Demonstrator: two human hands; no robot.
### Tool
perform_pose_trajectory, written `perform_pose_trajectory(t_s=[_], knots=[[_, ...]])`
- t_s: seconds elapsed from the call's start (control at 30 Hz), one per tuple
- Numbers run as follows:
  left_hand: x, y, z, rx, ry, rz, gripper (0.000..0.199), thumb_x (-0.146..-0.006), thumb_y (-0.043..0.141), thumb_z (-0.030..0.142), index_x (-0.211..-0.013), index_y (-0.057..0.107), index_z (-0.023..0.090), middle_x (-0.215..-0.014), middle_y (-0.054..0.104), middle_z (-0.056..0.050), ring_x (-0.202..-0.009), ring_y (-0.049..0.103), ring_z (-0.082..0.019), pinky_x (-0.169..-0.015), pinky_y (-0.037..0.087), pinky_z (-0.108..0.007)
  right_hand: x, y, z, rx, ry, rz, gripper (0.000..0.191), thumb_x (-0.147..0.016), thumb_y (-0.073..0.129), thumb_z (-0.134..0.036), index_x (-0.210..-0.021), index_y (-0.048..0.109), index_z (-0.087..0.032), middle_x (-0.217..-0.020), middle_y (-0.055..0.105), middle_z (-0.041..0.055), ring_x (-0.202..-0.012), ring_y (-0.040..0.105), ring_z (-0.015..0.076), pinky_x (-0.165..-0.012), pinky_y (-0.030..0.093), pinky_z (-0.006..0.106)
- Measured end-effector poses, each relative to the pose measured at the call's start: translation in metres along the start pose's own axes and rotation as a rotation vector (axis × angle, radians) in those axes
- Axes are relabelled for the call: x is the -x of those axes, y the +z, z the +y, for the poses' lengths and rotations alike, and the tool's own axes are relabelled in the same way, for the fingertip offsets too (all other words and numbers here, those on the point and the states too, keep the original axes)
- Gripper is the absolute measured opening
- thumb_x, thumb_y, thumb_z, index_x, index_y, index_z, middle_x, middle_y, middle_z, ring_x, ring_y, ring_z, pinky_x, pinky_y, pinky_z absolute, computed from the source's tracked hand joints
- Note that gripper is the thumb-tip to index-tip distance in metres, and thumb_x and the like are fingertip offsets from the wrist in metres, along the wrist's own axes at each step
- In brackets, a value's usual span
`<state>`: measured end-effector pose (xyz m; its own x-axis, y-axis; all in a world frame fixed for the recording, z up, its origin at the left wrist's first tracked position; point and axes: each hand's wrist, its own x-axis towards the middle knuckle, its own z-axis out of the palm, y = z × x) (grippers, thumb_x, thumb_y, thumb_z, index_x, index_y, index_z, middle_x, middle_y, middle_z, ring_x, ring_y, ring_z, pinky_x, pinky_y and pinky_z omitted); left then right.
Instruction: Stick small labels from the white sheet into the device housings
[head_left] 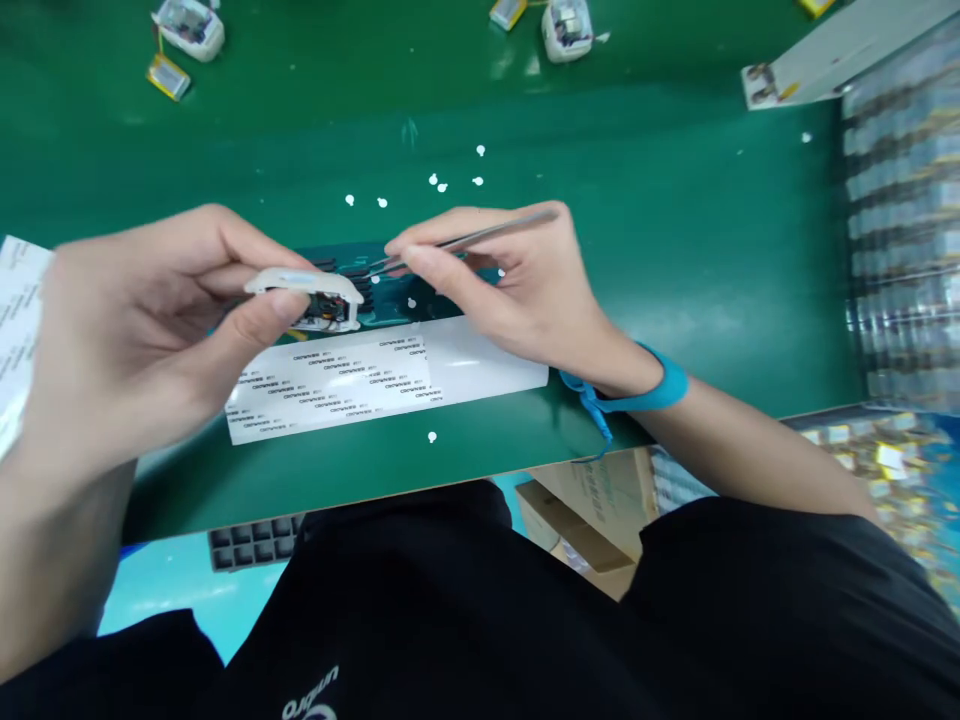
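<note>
My left hand (172,330) pinches a small white plastic device housing (311,290) between thumb and fingers. Its open side shows dark electronics inside. My right hand (502,280) holds metal tweezers (495,230), their tips pointing left over a dark strip of black pads (363,290) just right of the housing. A blue wrist strap (649,385) circles my right wrist. Below both hands lies a white backing sheet (337,385) with rows of printed words. Whether the tweezer tips grip anything is too small to tell.
Several small white round tabs (382,203) are scattered on the green mat (675,200). Two opened white devices, one on the left (191,28) and one near the middle (568,30), lie at the far side with battery pouches. Stacked clear trays (900,230) stand at right.
</note>
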<state>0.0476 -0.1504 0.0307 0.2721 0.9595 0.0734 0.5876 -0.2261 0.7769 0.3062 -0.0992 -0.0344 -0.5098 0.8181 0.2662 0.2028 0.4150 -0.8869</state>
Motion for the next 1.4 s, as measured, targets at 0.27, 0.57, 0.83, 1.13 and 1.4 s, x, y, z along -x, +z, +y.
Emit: perform_pose_trajectory(t_s=[0.27, 0.57, 0.83, 1.13, 1.4], knots=[[-0.002, 0.029, -0.026, -0.527, 0.401, -0.118, 0.032, -0.113, 0.046, 0.025, -0.12, 0.074, 0.012, -0.12, 0.081, -0.016, -0.116, 0.077, -0.038, -0.099, 0.06, -0.057, 0.006, 0.005, 0.012, 0.113, -0.069, 0.053, 0.026, -0.11, 0.066, -0.028, -0.095, 0.084, -0.015, -0.115, 0.084, 0.0081, -0.085, 0.079, 0.0151, -0.07, 0.06, 0.026], [-0.003, 0.039, -0.037, -0.444, 0.346, -0.102, 0.031, -0.111, 0.046, 0.028, -0.122, 0.072, 0.015, -0.125, 0.078, -0.017, -0.119, 0.077, -0.035, -0.1, 0.064, -0.053, 0.006, 0.003, 0.009, 0.052, -0.023, 0.075, 0.02, -0.107, 0.066, -0.024, -0.102, 0.085, -0.017, -0.116, 0.084, 0.0039, -0.086, 0.08, 0.0136, -0.066, 0.064, 0.023], [-0.009, 0.043, -0.043, -0.417, 0.323, -0.086, 0.025, -0.108, 0.048, 0.031, -0.115, 0.072, 0.024, -0.123, 0.076, -0.014, -0.113, 0.077, -0.033, -0.097, 0.062, -0.05, 0.0, 0.005, 0.012, 0.232, -0.233, 0.08, 0.022, -0.108, 0.065, -0.016, -0.101, 0.085, -0.019, -0.111, 0.085, 0.0033, -0.091, 0.084, 0.0185, -0.077, 0.069, 0.03], [-0.001, 0.038, -0.018, -0.209, 0.598, -0.083, 0.021, -0.104, 0.057, 0.017, -0.107, 0.077, 0.023, -0.106, 0.083, -0.007, -0.108, 0.076, -0.029, -0.085, 0.058, -0.043, -0.001, -0.006, 0.011, 0.367, -0.411, 0.212, 0.025, -0.106, 0.068, -0.013, -0.126, 0.08, -0.021, -0.117, 0.084, 0.0052, -0.102, 0.084, 0.0221, -0.085, 0.072, 0.032], [-0.01, 0.032, 0.002, 0.852, -0.363, 0.323, 0.021, -0.097, 0.062, 0.013, -0.088, 0.081, 0.016, -0.096, 0.081, -0.011, -0.068, 0.062, -0.015, -0.058, 0.046, -0.026, 0.006, -0.01, -0.007, 0.447, -0.623, 0.237, 0.048, -0.1, 0.07, -0.002, -0.141, 0.072, -0.026, -0.125, 0.082, 0.0059, -0.114, 0.082, 0.0242, -0.098, 0.071, 0.038]])
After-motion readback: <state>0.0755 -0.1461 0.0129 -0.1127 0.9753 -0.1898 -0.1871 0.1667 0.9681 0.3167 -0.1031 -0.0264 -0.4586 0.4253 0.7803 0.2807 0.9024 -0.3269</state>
